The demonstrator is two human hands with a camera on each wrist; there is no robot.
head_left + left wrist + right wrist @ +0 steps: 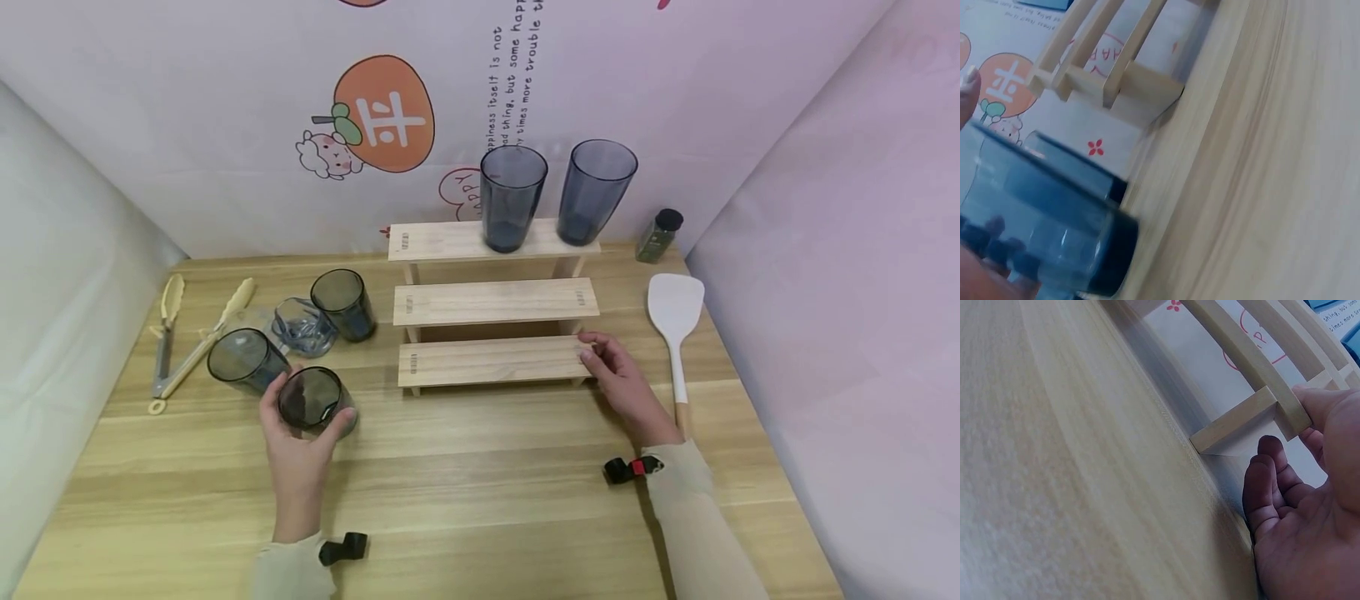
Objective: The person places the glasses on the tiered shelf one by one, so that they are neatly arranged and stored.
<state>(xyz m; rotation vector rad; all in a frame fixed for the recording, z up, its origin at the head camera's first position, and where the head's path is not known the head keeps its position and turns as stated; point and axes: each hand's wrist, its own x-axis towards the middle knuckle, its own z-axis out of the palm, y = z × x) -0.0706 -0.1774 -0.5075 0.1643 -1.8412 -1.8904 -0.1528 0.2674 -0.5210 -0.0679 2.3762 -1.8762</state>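
Observation:
My left hand (296, 454) grips a short dark glass tumbler (311, 398), thumb on one side and fingers on the other. In the left wrist view that tumbler (1054, 212) shows its thick base close to the tabletop. A second short tumbler (243, 358) stands just beyond it, left of the fingers. My right hand (630, 392) holds the right end of the lowest board of a three-step wooden rack (495, 362), thumb on top. The right wrist view shows fingers (1263, 487) curled below the board's end. Two tall blue-grey glasses (510, 200) stand on the top step.
Behind the left hand are a clear glass cup (306, 327) and another short dark tumbler (345, 307). Tongs (161, 358) lie spread at the far left. On the right are a white spatula (675, 308) and a black-capped spice jar (658, 237), near the wall covering.

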